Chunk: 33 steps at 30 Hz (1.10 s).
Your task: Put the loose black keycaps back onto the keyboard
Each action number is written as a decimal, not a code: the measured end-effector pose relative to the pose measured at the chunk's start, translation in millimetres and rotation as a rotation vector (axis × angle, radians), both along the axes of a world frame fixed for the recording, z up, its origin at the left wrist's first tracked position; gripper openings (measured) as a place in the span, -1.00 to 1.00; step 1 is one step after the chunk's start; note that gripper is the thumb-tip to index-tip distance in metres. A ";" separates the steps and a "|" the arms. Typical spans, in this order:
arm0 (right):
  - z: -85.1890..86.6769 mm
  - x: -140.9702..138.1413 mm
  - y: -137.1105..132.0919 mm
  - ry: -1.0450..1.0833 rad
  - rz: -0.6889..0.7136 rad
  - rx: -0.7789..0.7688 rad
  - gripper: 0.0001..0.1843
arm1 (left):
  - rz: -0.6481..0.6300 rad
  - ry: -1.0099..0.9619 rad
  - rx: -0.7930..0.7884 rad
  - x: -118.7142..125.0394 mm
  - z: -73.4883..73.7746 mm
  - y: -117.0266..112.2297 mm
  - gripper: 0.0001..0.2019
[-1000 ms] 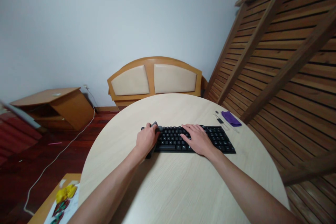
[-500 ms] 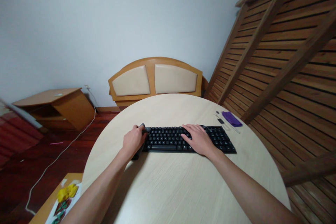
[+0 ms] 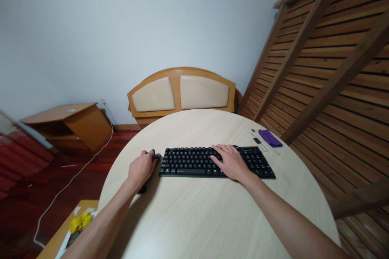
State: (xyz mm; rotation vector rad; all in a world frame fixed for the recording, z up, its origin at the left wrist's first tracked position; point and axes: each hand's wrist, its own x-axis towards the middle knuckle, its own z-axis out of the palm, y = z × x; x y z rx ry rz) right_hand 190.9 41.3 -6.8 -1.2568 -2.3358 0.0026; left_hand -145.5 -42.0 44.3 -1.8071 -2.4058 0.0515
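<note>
A black keyboard (image 3: 188, 162) lies on the round pale wooden table (image 3: 194, 210). My right hand (image 3: 230, 162) rests flat on its keys, left of the number pad, fingers stretched out and holding nothing. Off the keyboard's left end, my left hand (image 3: 142, 169) is closed round a dark handheld object (image 3: 142, 189). Grey rounded parts of that object show by the thumb and index finger, and a black end shows below the palm. The hand hides most of it, so its kind cannot be told.
A purple cloth (image 3: 270, 138), a small black piece (image 3: 257, 140) and thin light sticks lie at the table's right rear. Wooden slats (image 3: 304, 101) lean along the right. On the left are a low cabinet (image 3: 82, 129), a white cable (image 3: 79, 174) and a yellow item (image 3: 80, 221).
My left hand has moved left and slightly down with the dark object, away from the keyboard's left end, uncovering the keys there. My right hand stays on the keyboard.
</note>
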 end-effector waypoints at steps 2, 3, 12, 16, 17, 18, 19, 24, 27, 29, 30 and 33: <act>0.2 -0.2 -0.4 0.000 0.001 0.001 -0.49 | 0.004 -0.007 0.059 2.4 3.9 4.0 -0.68; 0.5 -0.3 -0.7 -0.001 0.002 0.001 -0.49 | -0.005 -0.016 0.091 6.1 6.3 7.3 -0.67; 3.1 0.2 -2.2 0.001 0.009 0.009 -0.50 | -0.288 -0.123 0.139 75.3 14.2 42.3 -0.70; 2.9 0.4 -2.3 -0.001 0.003 0.004 -0.50 | -0.287 -0.115 0.069 87.3 6.6 50.5 -0.69; 2.7 0.5 -2.3 0.000 0.003 0.003 -0.50 | -0.271 -0.113 0.060 86.5 5.2 51.4 -0.69; 2.4 0.5 -2.3 0.001 0.004 0.002 -0.50 | -0.257 -0.111 0.057 84.6 4.2 51.9 -0.69; 2.1 0.6 -2.2 0.004 0.006 0.002 -0.50 | -0.245 -0.108 0.056 82.1 3.8 51.9 -0.69; 1.1 0.9 -1.9 0.004 0.006 0.006 -0.49 | -0.204 -0.081 0.047 66.9 7.1 47.8 -0.71; 1.1 0.8 -2.1 0.001 0.004 0.004 -0.49 | -0.160 -0.072 0.040 56.0 9.3 44.4 -0.70; 1.4 0.6 -2.2 0.000 0.003 0.001 -0.49 | -0.136 -0.074 0.040 48.0 9.6 41.8 -0.70; 1.5 0.5 -2.3 0.001 0.003 0.000 -0.49 | -0.134 -0.078 0.041 44.3 9.3 40.3 -0.70; 1.6 0.5 -2.2 0.004 0.010 0.001 -0.49 | -0.138 -0.094 0.051 36.7 7.3 35.5 -0.70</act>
